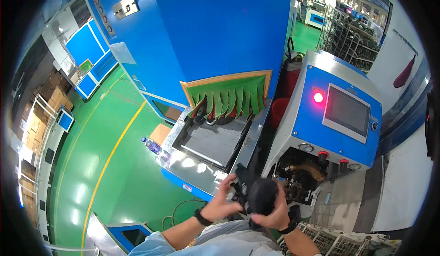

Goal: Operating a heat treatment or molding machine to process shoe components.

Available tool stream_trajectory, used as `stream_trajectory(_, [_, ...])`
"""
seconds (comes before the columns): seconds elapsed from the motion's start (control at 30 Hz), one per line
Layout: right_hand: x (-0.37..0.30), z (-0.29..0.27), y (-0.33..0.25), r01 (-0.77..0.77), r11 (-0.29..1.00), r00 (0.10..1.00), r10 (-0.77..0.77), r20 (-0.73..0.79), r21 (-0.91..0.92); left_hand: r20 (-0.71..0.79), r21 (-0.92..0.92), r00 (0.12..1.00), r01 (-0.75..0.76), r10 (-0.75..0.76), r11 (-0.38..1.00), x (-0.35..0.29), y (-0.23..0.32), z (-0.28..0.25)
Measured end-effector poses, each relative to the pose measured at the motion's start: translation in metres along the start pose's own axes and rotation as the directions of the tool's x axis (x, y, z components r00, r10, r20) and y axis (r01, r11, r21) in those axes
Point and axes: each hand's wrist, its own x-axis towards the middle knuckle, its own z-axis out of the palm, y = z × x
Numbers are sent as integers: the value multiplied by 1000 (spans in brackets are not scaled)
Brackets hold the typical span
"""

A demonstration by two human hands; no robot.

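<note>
A black, rounded shoe is held close in front of my body, its smooth end facing up. My right hand wraps around its right side, with the thumb at the lower edge. Just left of the shoe is my left hand, its thumb and fingers spread apart with nothing visibly gripped. Dark strap-like parts stand up beside its fingertips; whether they belong to the shoe I cannot tell. Ahead, several dark shoes show beneath the green strip curtain of a large blue machine.
A grey perforated conveyor bed leads out from the curtain. A bottle and cardboard box are at its left. At right stands a blue-and-white machine with a touchscreen, lit red lamp and open mechanism. Wire racks sit lower right.
</note>
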Motion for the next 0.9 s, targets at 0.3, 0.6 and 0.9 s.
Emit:
stream_trajectory(0.3, [-29,-23,-10,115,992,918,-90,-387,42,-197,-74,970,133,-146,988,26,-14,120])
stream_trajectory(0.6, [-92,-45,-15,-206,727,919,-86,-384,-655,232,802,902,35,-364,597,1,-37,148])
stream_trajectory(0.9, [-154,-90,51,-61,719,723,510,-465,692,576,177,800,79,-169,981,16,-5,130])
